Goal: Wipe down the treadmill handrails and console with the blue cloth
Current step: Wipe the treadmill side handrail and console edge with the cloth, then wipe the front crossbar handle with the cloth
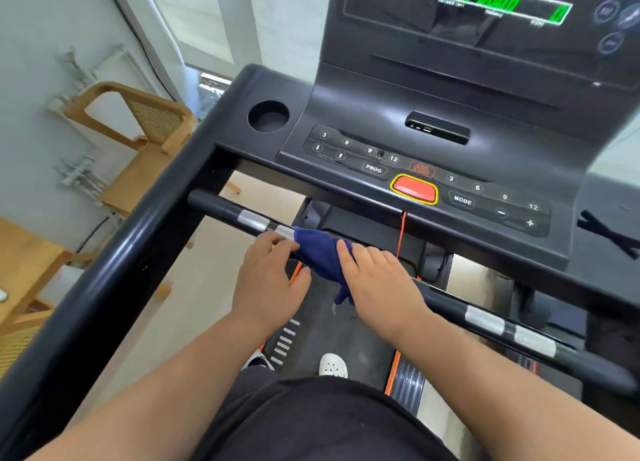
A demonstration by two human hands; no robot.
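Observation:
A dark blue cloth (320, 258) is wrapped over the black front crossbar handrail (485, 320), near its middle. My left hand (268, 280) grips the bar and the cloth's left edge, beside a silver sensor band (252, 219). My right hand (379, 289) lies on top of the cloth's right part and presses it onto the bar. Above the bar sits the black console (433, 141) with numbered buttons, a red stop button (414, 188) and a green lit display (502, 1). The left side handrail (114, 259) runs diagonally toward me.
A round cup holder (268, 115) is set in the console's left corner. A red safety cord (401, 232) hangs from the stop button beside my right hand. Wooden chairs (145, 138) stand left of the treadmill. The belt (332, 332) and my white shoe (332, 365) are below.

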